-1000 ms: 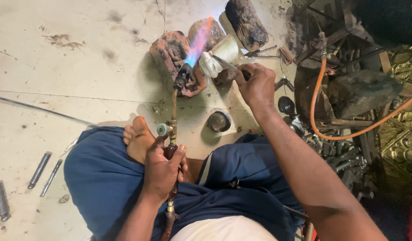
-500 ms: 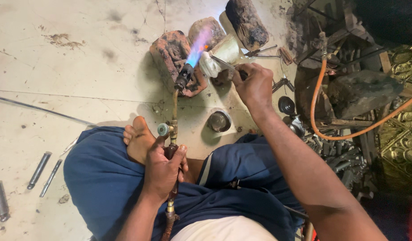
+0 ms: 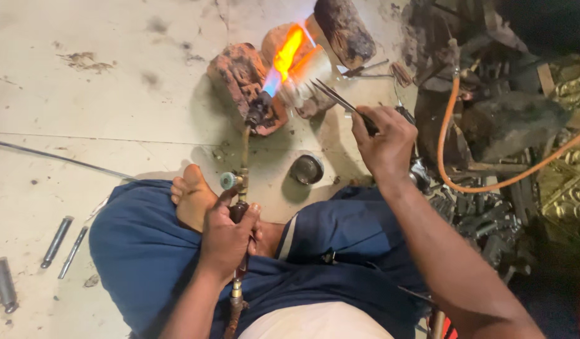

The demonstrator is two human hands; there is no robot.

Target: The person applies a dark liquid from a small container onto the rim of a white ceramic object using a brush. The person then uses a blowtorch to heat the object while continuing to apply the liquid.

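A gas torch was held in the left hand, grip clamped around its dark handle just below the brass valve with the green knob. The torch tube was pointed away from the body, nozzle resting near a reddish firebrick on the floor. A flame, blue at the nozzle and orange further out, was thrown against a pale metal workpiece set between the bricks; its exact shape could not be told through the glare. A second rounded brick and a dark charred block were placed just behind the flame.

Long metal tweezers were held in the right hand, grip closed on their rear end, tips pointed toward the workpiece and just short of it; contact could not be confirmed.

A small round metal cup was seen on the floor between the torch and the right hand. A bare foot was tucked beside the left hand, over blue trousers. An orange hose was looped through dark metal clutter at the right. Several short steel rods were lying on the floor at the left, well apart from the work.
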